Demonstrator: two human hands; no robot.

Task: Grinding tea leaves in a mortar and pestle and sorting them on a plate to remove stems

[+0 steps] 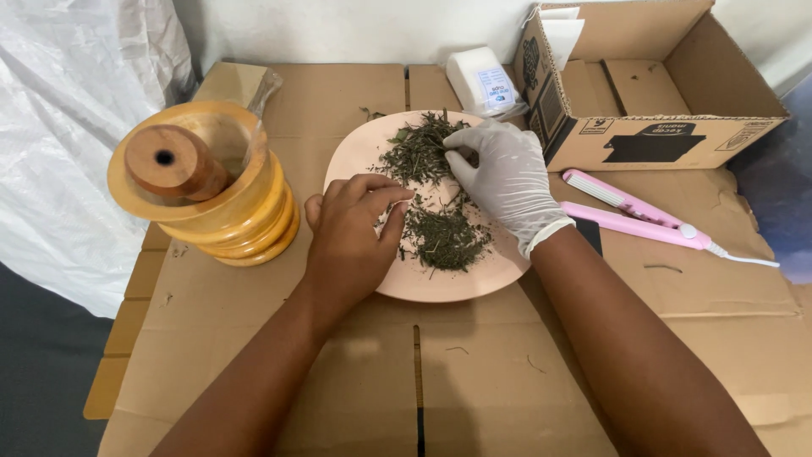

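While pinching — gloved right hand (507,173) on dried herbs (436,190)

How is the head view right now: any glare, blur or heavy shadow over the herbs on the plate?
Head view: sharp and evenly lit; no glare on the pink plate; the dried herbs show crisp strands; only soft shadows under the left hand and gloved right hand; bottom-left corner dark.
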